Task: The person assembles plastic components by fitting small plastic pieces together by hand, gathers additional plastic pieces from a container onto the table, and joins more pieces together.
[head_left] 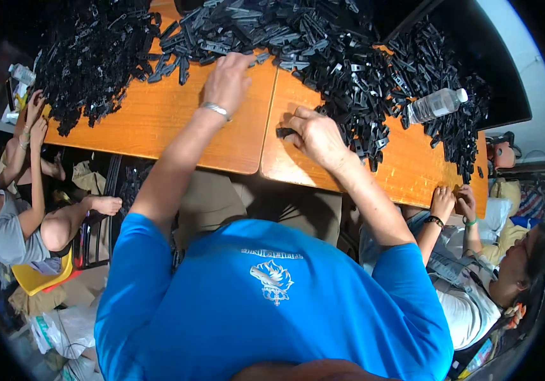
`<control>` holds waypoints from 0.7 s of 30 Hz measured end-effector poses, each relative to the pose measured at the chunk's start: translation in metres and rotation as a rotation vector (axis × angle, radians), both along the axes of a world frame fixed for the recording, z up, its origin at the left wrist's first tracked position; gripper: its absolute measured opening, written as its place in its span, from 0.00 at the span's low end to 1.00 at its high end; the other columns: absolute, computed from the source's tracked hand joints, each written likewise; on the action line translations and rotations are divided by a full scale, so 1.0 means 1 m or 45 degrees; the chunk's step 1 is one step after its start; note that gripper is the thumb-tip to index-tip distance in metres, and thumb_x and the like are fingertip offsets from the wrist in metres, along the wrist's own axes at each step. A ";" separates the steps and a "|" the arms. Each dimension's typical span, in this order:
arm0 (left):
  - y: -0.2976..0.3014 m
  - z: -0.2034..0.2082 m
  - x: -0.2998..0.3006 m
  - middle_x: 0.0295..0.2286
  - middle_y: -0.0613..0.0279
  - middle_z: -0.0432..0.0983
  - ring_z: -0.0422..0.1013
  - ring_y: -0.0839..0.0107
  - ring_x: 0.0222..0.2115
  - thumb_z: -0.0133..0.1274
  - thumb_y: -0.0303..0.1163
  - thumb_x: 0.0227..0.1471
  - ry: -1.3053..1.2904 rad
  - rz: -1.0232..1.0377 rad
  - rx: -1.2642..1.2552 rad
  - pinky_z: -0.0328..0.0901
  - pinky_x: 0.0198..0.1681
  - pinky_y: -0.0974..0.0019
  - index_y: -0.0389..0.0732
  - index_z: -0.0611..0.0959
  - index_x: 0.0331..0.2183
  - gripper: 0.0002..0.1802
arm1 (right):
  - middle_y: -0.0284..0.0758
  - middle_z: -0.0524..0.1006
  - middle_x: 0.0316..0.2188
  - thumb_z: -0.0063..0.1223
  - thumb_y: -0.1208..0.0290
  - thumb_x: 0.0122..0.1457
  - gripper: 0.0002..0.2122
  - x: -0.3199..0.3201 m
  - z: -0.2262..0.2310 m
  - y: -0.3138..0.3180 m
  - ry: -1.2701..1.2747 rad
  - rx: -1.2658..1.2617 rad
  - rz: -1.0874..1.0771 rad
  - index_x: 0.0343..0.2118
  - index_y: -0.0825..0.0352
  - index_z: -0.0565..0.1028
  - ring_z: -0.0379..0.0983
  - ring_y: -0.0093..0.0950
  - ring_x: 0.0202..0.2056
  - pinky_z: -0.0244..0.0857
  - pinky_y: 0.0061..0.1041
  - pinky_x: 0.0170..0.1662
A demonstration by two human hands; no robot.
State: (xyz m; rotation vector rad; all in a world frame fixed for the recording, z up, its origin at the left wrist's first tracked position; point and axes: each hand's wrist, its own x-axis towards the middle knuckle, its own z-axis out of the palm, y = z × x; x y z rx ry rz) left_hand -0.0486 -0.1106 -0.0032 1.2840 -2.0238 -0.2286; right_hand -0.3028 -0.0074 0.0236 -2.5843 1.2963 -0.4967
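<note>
My left hand, with a metal bracelet at its wrist, reaches to the near edge of a pile of black plastic clips at the far side of the table. Its fingers are bent and spread over the edge, with loose clips beside them; nothing shows in its grasp. Nearer to me, my right hand is closed on a small black clip, pinched between thumb and fingers just above the wooden top. To the right of that hand lies another heap of black clips.
The orange-brown wooden table has a seam near its middle. A dark heap covers its left part. A clear plastic bottle lies on clips at the right. One person sits at the left, another at the right, hands at the table.
</note>
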 end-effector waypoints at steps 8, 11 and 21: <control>-0.034 -0.014 -0.029 0.46 0.53 0.79 0.74 0.49 0.51 0.66 0.25 0.54 -0.177 0.077 0.016 0.71 0.53 0.50 0.44 0.83 0.52 0.23 | 0.49 0.80 0.37 0.52 0.76 0.62 0.08 0.002 -0.001 0.016 0.072 0.048 0.007 0.43 0.69 0.73 0.82 0.50 0.36 0.77 0.45 0.37; -0.017 -0.018 -0.020 0.43 0.50 0.80 0.75 0.48 0.49 0.64 0.25 0.56 -0.013 -0.019 0.144 0.71 0.53 0.51 0.42 0.85 0.50 0.19 | 0.48 0.80 0.34 0.51 0.77 0.60 0.09 0.003 0.009 0.015 0.244 0.130 -0.015 0.43 0.69 0.73 0.83 0.49 0.37 0.77 0.45 0.38; 0.072 -0.002 0.019 0.44 0.55 0.76 0.73 0.50 0.49 0.68 0.26 0.53 -0.154 -0.052 0.157 0.70 0.52 0.53 0.43 0.87 0.48 0.19 | 0.46 0.83 0.33 0.57 0.75 0.60 0.07 0.008 0.006 -0.005 0.301 -0.013 0.010 0.39 0.70 0.77 0.84 0.45 0.34 0.79 0.42 0.38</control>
